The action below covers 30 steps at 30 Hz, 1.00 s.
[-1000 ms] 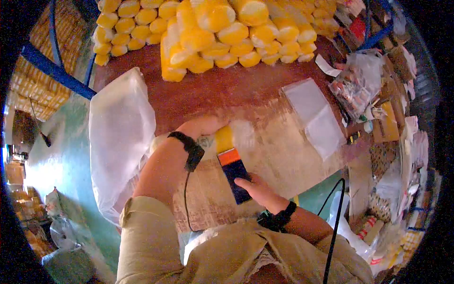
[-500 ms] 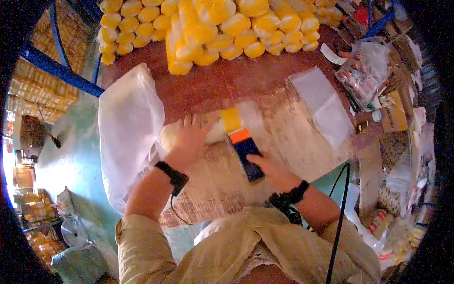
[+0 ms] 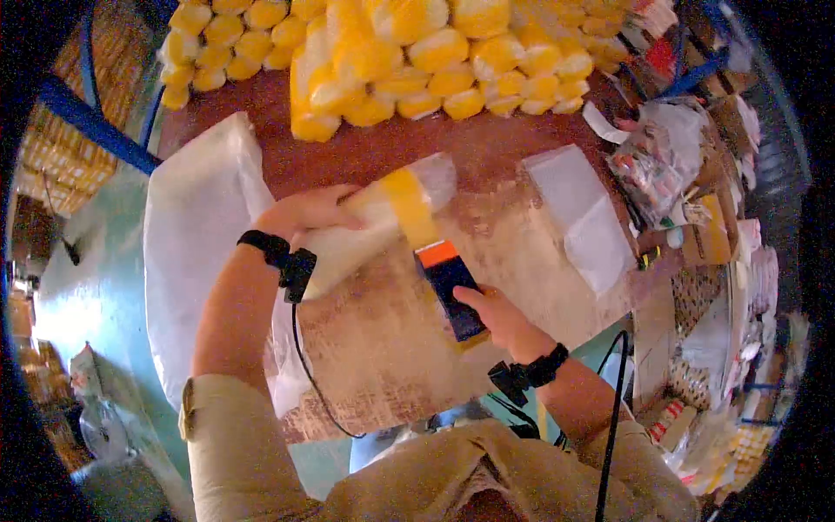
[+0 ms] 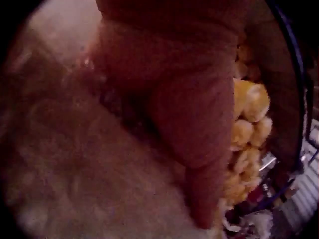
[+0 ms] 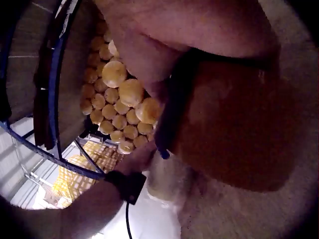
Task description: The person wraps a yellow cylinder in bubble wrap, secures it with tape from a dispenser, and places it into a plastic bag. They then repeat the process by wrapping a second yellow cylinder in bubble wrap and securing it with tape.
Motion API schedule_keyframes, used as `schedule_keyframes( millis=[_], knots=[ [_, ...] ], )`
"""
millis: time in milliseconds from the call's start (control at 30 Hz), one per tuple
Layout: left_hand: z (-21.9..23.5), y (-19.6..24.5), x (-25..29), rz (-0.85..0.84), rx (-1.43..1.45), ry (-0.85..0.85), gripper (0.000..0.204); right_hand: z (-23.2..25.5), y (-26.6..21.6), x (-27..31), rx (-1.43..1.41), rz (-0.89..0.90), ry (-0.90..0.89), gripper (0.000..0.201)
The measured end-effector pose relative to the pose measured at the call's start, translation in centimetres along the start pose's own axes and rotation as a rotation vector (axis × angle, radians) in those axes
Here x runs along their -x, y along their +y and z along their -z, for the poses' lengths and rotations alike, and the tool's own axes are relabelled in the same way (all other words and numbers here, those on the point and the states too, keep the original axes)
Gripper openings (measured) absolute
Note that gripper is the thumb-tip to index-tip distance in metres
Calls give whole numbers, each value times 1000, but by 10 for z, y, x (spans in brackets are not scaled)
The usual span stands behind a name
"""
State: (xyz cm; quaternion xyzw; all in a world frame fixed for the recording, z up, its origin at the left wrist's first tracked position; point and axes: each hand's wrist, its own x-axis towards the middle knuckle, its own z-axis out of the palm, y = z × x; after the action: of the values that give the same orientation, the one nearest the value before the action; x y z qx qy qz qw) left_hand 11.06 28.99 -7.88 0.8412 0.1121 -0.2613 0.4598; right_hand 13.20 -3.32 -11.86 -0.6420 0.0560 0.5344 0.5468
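Observation:
A pale, film-wrapped roll [image 3: 370, 217] lies slanted on the worn table, with yellow tape [image 3: 404, 202] across it. My left hand [image 3: 313, 209] rests over the roll's left part, fingers pointing right; in the left wrist view the hand [image 4: 194, 109] covers much of the contact. My right hand [image 3: 504, 317] grips a dark blue tape dispenser [image 3: 454, 300] with an orange front end. A strip of yellow tape runs between the roll and that orange end. In the right wrist view a broad brown face of the dispenser [image 5: 234, 129] fills the right side.
Yellow-and-white rolls [image 3: 435, 52] are stacked along the far side of the table. A large white plastic bag [image 3: 204, 244] hangs over the left edge. Flat clear sheets [image 3: 578, 217] lie to the right, with a filled plastic bag [image 3: 657, 157] beyond them.
The roll now slants more, its right end farther from me. My left hand went from the far side to flat on top, then back to the far side. The dispenser has moved slightly right and away.

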Motion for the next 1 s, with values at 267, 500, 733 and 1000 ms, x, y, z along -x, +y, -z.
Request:
schedule_keyframes(
  millis=[267, 500, 733, 1000],
  knots=[
    [-107, 5, 31, -84, -1074, 788, 62, 0, -27, -1, 141, -23, -46, 33],
    [-75, 9, 9, 18, -933, 589, 68, 3, -60, 25, 111, 115, -66, 32],
    [-111, 46, 57, 12, -669, 373, 89, 33, -48, 78, 105, -17, -34, 33],
    [-96, 16, 59, -275, -67, 137, 85, 35, 13, 86, 218, -67, 55, 35]
  ],
)
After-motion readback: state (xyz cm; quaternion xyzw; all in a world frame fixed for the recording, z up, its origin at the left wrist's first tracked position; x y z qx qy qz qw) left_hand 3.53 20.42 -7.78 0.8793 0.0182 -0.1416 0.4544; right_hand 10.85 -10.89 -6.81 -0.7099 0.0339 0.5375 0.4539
